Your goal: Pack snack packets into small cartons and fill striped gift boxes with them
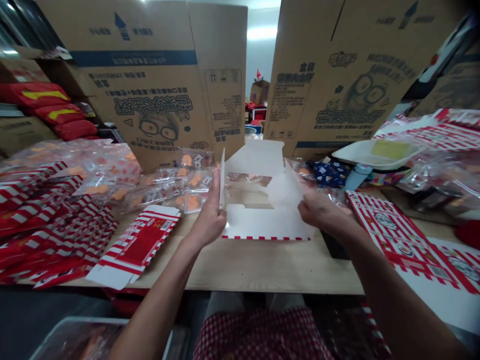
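A white carton blank with red-striped edge (262, 222) lies open, inside up, on the wooden table (262, 270) in front of me. My left hand (208, 217) grips its left side flap, which stands upright. My right hand (318, 210) pinches the right side flap, bent upward and blurred. The carton's far flap (258, 157) rises at the back, with a clear window panel (247, 187) in the middle.
A flat red-and-white striped carton (137, 245) lies left of my hands, beside a pile of such blanks (45, 235). Clear packets with orange items (165, 187) sit behind. Large cardboard boxes (150, 85) stand at the back. More striped blanks (405, 240) lie right, near a white tray (375, 152).
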